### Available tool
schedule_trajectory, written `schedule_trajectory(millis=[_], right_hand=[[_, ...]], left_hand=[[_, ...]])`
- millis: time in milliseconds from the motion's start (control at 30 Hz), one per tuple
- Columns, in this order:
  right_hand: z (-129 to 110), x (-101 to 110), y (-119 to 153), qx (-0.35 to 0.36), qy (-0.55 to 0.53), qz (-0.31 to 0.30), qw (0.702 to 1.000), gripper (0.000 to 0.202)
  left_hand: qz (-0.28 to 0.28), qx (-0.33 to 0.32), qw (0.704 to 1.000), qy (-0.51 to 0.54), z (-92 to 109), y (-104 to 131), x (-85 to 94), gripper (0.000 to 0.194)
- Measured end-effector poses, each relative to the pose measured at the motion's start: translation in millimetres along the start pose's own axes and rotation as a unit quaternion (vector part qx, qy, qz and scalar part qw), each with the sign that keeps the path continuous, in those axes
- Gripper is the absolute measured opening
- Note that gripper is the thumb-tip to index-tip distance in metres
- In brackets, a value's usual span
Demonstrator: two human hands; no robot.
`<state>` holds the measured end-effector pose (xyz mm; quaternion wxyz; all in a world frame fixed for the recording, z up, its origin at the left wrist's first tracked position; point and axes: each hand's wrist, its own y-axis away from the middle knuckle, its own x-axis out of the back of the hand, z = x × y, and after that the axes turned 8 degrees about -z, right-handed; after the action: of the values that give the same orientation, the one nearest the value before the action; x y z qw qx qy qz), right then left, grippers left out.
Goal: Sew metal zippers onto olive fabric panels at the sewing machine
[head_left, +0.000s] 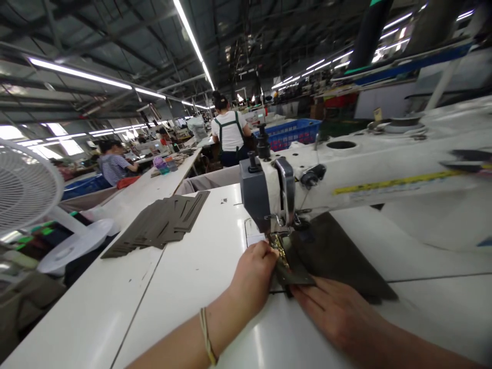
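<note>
Twisted pale band (206, 335) on L wrist, looks stretchy. L hand (253, 274): fingers bunched, clamped on edge of dk olive fabric (342, 253) w/ thumb & fingertips, right beside gold strip (282, 251), narrow, shiny, toothy-looking. R hand (334, 312): fingers long & nearly straight, close together, at fabric's near edge; can't tell if thumb pinches it. Fabric's smooth, matte, straight-edged, lying flat under & R of sewing machine (265, 189) head, near part slightly raised. Machine: glossy white arm, boxy grey end cover, curved chrome lever; yellow tape measure (395, 183) runs along arm. White tabletop (184, 307) slick, reflective, w/ thin dark seams. L of machine, fanned-out stack (159, 225) of flat dk grey-brown pcs. Further L, white fan (26, 189), round wire cage. Beyond: person in striped top (115, 166), person in white top (230, 130), blue plastic basket (288, 134) w/ slotted sides. Overhead, long tube lights (188, 31) under dk ribbed roof (154, 25).
</note>
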<state>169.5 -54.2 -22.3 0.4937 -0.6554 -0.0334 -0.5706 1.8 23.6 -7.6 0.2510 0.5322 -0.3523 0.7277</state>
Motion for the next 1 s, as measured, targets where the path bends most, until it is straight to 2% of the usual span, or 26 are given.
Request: schedule_trajectory(millis=[133, 233, 333, 433, 567, 733, 1000], right_hand=[[5, 5, -1, -0.064, -0.039, -0.016, 0.997, 0.030], [17, 3, -10, -0.123, -0.039, -0.064, 0.990, 0.020], [32, -3, -23, -0.135, -0.089, -0.150, 0.975, 0.014], [43, -6, -33, -0.125, -0.114, -0.192, 0.967, 0.018], [52, -3, -37, -0.150, -0.118, -0.195, 0.962, 0.023], [56, -5, -32, -0.198, -0.108, -0.205, 0.953, 0.016], [60, -13, -32, -0.269, -0.047, -0.224, 0.936, 0.016]], left_hand=[[-0.017, -0.003, 1.000, 0.023, 5, 6, 5.1, 0.021], [-0.019, 0.005, 0.999, 0.029, 13, 12, 9.5, 0.023], [-0.019, 0.019, 0.999, 0.030, 18, 18, 10.7, 0.026], [-0.025, 0.028, 0.999, 0.032, 19, 21, 8.9, 0.038], [-0.019, 0.024, 0.999, 0.020, 18, 23, 7.1, 0.038], [-0.012, 0.013, 1.000, 0.004, 21, 22, 8.9, 0.036], [-0.052, -0.023, 0.996, -0.065, 22, 14, 14.6, 0.026]])
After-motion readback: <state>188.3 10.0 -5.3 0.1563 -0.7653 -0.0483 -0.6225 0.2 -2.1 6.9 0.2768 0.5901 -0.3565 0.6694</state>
